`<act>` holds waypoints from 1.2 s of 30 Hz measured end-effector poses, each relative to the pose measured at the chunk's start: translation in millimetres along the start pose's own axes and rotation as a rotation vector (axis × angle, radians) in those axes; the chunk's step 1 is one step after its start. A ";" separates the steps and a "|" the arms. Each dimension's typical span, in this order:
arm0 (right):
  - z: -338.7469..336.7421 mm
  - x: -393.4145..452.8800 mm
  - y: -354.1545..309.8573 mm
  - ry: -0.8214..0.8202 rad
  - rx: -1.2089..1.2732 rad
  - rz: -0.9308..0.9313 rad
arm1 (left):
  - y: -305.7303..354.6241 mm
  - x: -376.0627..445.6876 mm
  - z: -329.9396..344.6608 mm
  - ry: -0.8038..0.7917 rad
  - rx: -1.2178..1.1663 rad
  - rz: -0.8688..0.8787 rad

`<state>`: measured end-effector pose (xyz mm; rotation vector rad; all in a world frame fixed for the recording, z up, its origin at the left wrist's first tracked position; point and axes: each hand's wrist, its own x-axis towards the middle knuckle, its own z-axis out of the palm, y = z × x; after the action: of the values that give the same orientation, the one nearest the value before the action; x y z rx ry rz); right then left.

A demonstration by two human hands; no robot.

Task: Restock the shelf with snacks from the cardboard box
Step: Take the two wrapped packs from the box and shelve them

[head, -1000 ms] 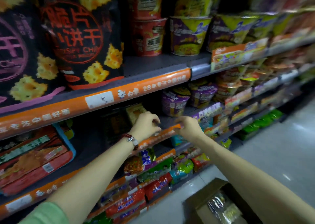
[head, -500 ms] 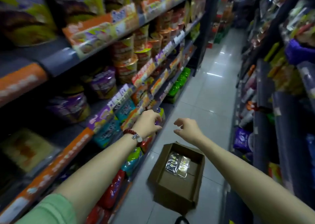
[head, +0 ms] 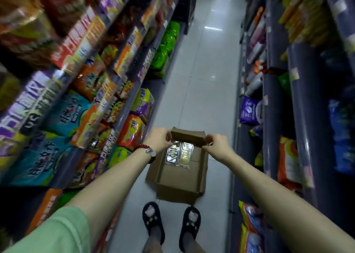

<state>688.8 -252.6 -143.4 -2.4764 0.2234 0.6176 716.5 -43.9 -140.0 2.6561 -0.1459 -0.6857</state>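
Left hand and right hand are both down at the cardboard box on the floor, one at each end of the far flap. Fingers on both are curled in, apparently pinching the flap's corners; contact itself is too blurred to confirm. No snack is in either hand.

Key relation: the snack packs, two shiny wrapped ones side by side, lie in the far half of the box, directly under and between the hands, at about 5 o'clock from the left and 8 o'clock from the right. Their long axis runs 12 to 6, along the aisle. Both hands look about equally near; left seems marginally closer to the left pack.

The shelf to restock is off at 9 to 10 o'clock, stacked with bags.

Hard to read: fingertips hide behind the flap edge, the flap covers the packs' far ends, pack labels are glare-washed, and whether more packs lie beneath is not visible.
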 end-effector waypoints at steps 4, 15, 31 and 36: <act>51.8 38.8 35.3 -0.018 0.069 0.084 | -27.2 43.5 55.7 -0.032 -0.067 -0.055; 275.6 193.4 170.9 -0.078 0.142 0.185 | -135.3 188.6 300.0 -0.166 -0.145 -0.195; 476.5 369.8 308.5 0.043 0.211 0.248 | -236.3 353.0 526.8 -0.043 -0.221 -0.374; 498.0 389.3 318.3 0.110 0.270 0.325 | -233.5 364.2 541.3 0.067 -0.297 -0.462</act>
<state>750.5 -240.5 -848.3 -2.2288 0.7146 0.5406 773.4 -87.9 -829.2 2.4303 0.5602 -0.6905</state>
